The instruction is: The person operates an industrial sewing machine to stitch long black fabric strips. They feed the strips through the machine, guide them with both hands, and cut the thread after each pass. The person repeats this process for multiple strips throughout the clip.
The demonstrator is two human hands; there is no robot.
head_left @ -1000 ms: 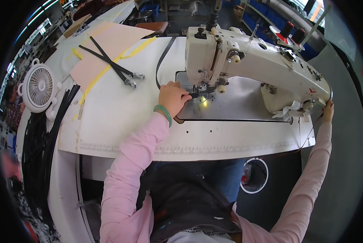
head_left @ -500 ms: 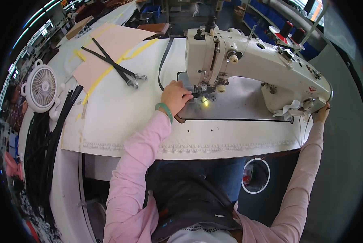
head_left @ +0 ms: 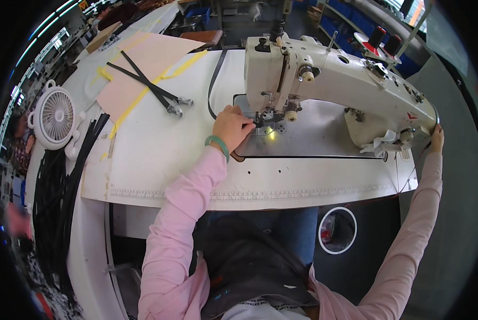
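Far left, I see white fan [head_left: 55, 117] beyond bundle of black strips [head_left: 49, 213]. Next, two crossed black straps [head_left: 144, 81] partly over pink sheet [head_left: 161, 48]. Single curved strap [head_left: 210, 88] runs to left hand [head_left: 230, 129]; I have it pinched over metal plate [head_left: 319, 136], beneath white sewing machine [head_left: 345, 80]. Right hand [head_left: 436, 140] touches machine's right end; grip I cannot tell.

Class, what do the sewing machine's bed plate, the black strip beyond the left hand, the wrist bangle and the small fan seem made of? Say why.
Bed plate: metal, satiny; grey sheen reflecting light.
Black strip: perhaps webbing or leather; it bends smoothly, but its weave is unclear.
Bangle: smooth, apparently rigid green ring; stone, glass or plastic.
Fan: probably plastic; white, moulded-looking curves.
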